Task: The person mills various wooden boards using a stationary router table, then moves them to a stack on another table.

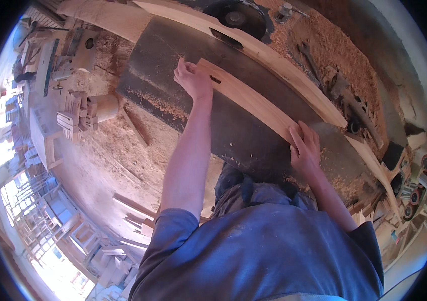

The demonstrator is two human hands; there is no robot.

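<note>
A pale wooden board (253, 103) with a dark knot hole near its far left end lies slantwise over a dark grey machine table (233, 135). At that far left end my left hand (194, 81) is closed, fingers bent, its thumb side against the board's edge. My right hand (305, 148) grips the near right end, thumb and fingers at the board's edge. Beyond the board, a long wooden fence (283, 65) runs across the table, with a dark slot (226, 38) cut in it.
Behind the fence are a dark round machine part (233, 19), heaped sawdust (334, 45) and a wrench-like metal tool (310, 60). Wood shavings lie on the table. Stacked wooden pieces (75, 113) stand at left, with loose strips (135, 208) on the dusty floor. Pulley-like wheels (414, 198) sit at right.
</note>
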